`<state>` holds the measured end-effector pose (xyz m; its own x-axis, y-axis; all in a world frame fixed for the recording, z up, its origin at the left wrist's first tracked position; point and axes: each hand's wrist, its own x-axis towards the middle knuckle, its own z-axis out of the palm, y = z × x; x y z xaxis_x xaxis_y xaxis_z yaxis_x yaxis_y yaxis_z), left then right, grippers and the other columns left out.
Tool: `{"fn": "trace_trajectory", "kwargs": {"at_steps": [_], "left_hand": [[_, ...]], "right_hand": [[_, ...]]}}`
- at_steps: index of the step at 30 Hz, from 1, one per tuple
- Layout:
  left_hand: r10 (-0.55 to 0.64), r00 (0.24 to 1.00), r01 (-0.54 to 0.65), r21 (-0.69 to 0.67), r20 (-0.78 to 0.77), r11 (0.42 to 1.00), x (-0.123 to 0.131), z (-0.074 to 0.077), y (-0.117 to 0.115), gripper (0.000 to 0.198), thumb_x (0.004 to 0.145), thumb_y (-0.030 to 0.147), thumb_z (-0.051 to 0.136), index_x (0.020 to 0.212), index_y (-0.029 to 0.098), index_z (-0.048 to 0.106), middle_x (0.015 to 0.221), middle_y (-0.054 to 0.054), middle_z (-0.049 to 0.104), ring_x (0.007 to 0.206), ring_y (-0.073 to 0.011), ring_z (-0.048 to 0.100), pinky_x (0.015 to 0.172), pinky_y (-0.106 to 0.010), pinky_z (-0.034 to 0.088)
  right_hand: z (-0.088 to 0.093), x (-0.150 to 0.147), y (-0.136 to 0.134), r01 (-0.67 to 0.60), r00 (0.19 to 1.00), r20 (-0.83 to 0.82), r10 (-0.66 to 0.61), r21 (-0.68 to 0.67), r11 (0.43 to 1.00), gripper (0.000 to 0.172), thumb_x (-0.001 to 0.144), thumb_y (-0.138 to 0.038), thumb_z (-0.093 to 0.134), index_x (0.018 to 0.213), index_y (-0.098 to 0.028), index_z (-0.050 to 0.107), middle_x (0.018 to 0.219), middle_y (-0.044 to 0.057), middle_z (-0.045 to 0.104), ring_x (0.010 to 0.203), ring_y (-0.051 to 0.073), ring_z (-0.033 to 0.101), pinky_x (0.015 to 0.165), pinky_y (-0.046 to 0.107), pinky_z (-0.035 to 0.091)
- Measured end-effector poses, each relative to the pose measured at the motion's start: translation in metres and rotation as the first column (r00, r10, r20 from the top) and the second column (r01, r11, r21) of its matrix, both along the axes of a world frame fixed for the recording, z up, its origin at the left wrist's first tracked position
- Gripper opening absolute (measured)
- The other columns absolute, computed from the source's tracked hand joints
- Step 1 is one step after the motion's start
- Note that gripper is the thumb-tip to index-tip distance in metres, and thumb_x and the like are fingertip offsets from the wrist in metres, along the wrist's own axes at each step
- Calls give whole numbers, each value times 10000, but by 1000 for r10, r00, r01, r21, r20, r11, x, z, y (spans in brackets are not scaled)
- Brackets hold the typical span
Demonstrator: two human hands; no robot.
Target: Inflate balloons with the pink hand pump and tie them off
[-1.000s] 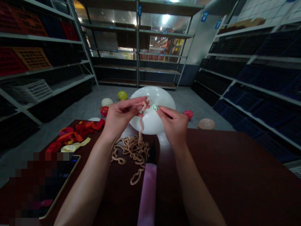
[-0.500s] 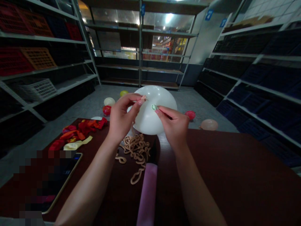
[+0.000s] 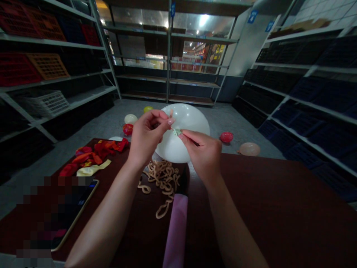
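A large whitish balloon (image 3: 192, 121), inflated, is just beyond my hands over the table's far edge. My right hand (image 3: 202, 150) pinches a pale green balloon neck (image 3: 176, 131) between thumb and fingertips. My left hand (image 3: 147, 136) is closed in a pinch, with a small peach-coloured strip (image 3: 171, 112) sticking up from its fingers. Its thumb tip is at the green neck; whether they touch is hard to tell. Below my hands lies a heap of tan looped cord (image 3: 163, 175). Beside it, a long pink handle (image 3: 177, 227) runs from a dark part toward me.
Deflated red, orange and yellow balloons (image 3: 93, 156) lie at the dark table's (image 3: 264, 201) left edge, near a phone (image 3: 75, 212). Several inflated balloons sit on the floor, among them a red one (image 3: 226, 137) and a peach one (image 3: 249, 149). Shelves with crates (image 3: 48, 66) stand around.
My hands have come together: the green neck has moved left and slightly down to my left fingertips. Its open mouth, visible before, now looks stretched or folded.
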<state>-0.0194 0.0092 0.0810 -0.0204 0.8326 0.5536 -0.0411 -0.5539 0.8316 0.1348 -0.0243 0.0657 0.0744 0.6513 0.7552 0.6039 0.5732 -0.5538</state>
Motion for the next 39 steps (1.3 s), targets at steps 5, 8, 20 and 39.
{"fn": "trace_trajectory", "kwargs": {"at_steps": [5,8,20,39], "left_hand": [[-52,994,54,24,-101,998,-4,7,-6,322,901,478,708,1012,182,770,1009,-88,763,851,-171,686,645,-235,533],[-151,978,163,70,-145,984,-8,9,-9,395,833,404,800,1162,190,755,1224,-107,728,1091,-231,679,883,-314,560],[31,942,109,393,-333,913,-2,6,-13,214,889,231,751,1090,283,803,1039,-56,765,945,-185,691,842,-298,543],[67,988,-29,258,-139,966,8,-3,-8,104,850,308,795,882,212,817,874,-46,779,820,-175,714,756,-271,551]], "right_hand": [[1,1,-1,-16,996,-93,15,-15,1000,135,875,-283,702,937,-288,822,943,3,812,836,188,768,755,321,588],[2,2,-1,-28,990,-138,22,-40,999,139,874,-295,700,935,-290,825,958,0,812,859,199,769,778,328,594],[3,7,-1,-177,963,-217,161,-55,983,142,849,-283,726,951,-277,825,1010,13,807,928,207,759,863,357,598],[8,6,0,-197,921,-367,128,-155,968,260,854,-398,704,1024,-233,812,702,1,703,589,122,562,557,270,476]]}}
